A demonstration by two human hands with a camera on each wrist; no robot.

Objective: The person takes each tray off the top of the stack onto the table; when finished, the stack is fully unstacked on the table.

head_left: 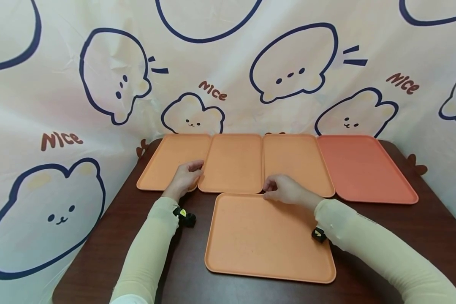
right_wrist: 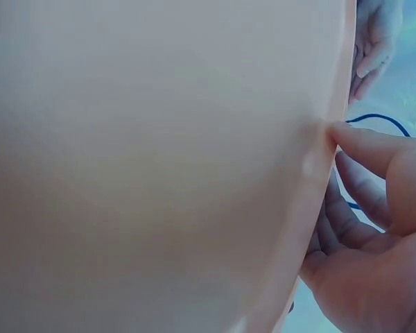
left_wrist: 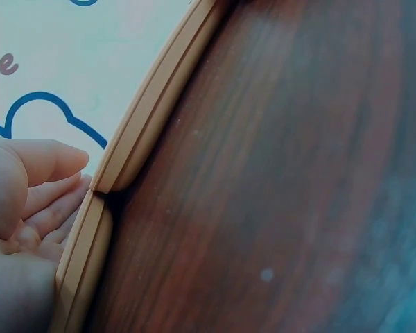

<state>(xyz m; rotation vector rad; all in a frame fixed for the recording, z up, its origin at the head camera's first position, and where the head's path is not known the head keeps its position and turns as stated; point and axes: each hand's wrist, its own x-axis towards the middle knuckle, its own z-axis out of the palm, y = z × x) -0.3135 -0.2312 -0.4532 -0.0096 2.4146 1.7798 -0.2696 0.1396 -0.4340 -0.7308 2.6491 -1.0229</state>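
My left hand (head_left: pixel 185 178), fingers loosely bent, hovers over or touches the adjoining rims of the leftmost orange tray (head_left: pixel 175 154) and second orange tray (head_left: pixel 232 164). It holds nothing visible. My right hand (head_left: pixel 286 189) is at the far rim of the nearer orange tray (head_left: pixel 266 240), which lies wide on the table. In the right wrist view its thumb (right_wrist: pixel 374 147) touches that rim; the other fingers lie beyond it, their tips partly hidden. Just past this hand is the third orange tray (head_left: pixel 296 158), in the back row.
A coral-red tray (head_left: pixel 368 173) ends the back row on the right. The trays lie on a dark brown wooden table (head_left: pixel 186 261). Behind the table hangs a pale cloth (head_left: pixel 235 76) with cartoon bears. Both wrists wear small black devices (head_left: pixel 186 217).
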